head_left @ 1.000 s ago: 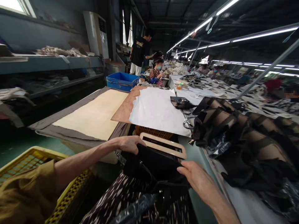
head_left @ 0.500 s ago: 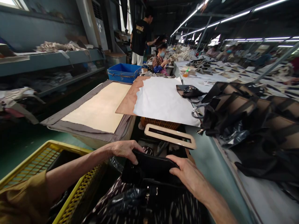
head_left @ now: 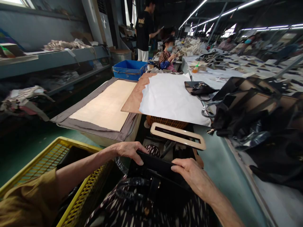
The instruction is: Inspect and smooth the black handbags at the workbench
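On my lap, over a patterned skirt, lies a black bag [head_left: 156, 176]. My left hand [head_left: 129, 150] grips its upper left edge with fingers curled over it. At the upper right edge my right hand [head_left: 189, 175] has its fingers folded over the rim. A crumpled dark plastic wrap [head_left: 132, 186] lies against the bag's near side. Just beyond the bag, a beige rectangular frame template [head_left: 177, 135] with a long slot rests at the table edge.
A yellow plastic crate [head_left: 47, 164] stands at my left. A pile of black and tan bags [head_left: 255, 113] covers the table on the right. White paper on a brown board [head_left: 165, 97], a padded table [head_left: 104, 107] and a blue bin [head_left: 129, 69] lie ahead. Other people work farther back.
The black bag has come down from the table edge onto my lap. My right hand has closed over its upper rim. The view has tilted downward a little.
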Demonstrator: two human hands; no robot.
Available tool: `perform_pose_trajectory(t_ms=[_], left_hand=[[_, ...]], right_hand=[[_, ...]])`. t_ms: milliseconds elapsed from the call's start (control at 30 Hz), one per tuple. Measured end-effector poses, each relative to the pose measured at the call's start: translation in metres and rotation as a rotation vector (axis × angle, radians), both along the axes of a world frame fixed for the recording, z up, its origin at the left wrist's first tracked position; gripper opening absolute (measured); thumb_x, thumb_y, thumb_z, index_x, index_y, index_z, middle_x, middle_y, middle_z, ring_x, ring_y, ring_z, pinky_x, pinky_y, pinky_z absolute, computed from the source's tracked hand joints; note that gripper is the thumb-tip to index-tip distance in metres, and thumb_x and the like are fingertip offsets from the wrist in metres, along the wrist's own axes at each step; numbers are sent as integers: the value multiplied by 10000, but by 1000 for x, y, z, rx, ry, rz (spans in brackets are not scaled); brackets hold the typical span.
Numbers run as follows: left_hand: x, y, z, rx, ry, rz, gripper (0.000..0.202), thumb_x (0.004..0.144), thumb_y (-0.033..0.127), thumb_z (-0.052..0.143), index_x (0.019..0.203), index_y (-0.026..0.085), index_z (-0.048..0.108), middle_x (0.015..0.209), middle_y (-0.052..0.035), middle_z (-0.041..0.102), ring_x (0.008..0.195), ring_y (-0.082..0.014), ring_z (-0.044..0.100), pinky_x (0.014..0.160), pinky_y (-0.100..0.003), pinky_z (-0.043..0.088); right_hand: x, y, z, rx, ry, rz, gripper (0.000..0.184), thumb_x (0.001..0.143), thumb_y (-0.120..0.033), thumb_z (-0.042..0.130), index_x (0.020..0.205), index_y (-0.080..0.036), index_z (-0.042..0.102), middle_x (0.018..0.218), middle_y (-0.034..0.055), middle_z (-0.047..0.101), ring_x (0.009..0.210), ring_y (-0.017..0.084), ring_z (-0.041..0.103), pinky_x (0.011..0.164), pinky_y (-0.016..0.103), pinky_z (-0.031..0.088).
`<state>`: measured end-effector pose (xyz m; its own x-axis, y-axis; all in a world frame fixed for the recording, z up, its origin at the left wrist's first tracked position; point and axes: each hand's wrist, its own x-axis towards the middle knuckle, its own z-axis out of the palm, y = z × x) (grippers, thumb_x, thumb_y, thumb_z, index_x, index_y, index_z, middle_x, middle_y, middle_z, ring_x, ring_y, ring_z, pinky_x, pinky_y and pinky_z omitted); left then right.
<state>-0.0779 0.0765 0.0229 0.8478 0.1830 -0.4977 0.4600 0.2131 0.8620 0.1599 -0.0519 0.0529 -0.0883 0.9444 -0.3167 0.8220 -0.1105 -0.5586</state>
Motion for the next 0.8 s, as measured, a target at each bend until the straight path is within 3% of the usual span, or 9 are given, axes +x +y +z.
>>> perform_pose_trajectory(t_ms=[167,300,433,633,800], left_hand=[[-2,-5,-2,-13,-15,10,357,581,252,696,925,165,665,723,15,636,593,-105,539,545,-167,441],[-4,-5,-2,16,-16,21,373,563,247,710,925,171,664,725,22,634,599,-105,539,556,-166,444],[-5,-5,-5,-8,-9,0,383,563,283,717,925,171,663,725,15,634,602,-120,546,552,-186,451],[-7,-4,-13,-48,-42,9,429,607,377,710,980,176,641,773,-1,625,638,-126,540,607,-208,445],[-4,-6,-10,135,-49,51,434,745,530,538,818,122,665,676,-1,579,629,-107,492,614,-192,394]], right_hand=[[2,7,0,-101,94,-46,278,796,-393,473,596,-209,534,579,-50,511,614,126,472,537,243,273],[2,15,-2,-188,327,-18,260,787,-402,473,747,-208,643,697,-21,619,704,168,533,618,247,354],[4,17,-14,-330,550,-48,335,779,-441,475,839,-175,671,707,16,648,704,188,558,638,266,398],[7,17,-31,-389,607,-126,313,756,-429,523,784,-158,676,668,17,637,602,155,528,565,251,373],[5,19,-32,-402,651,-130,310,755,-432,547,758,-144,661,603,-9,575,549,102,446,526,217,311]])
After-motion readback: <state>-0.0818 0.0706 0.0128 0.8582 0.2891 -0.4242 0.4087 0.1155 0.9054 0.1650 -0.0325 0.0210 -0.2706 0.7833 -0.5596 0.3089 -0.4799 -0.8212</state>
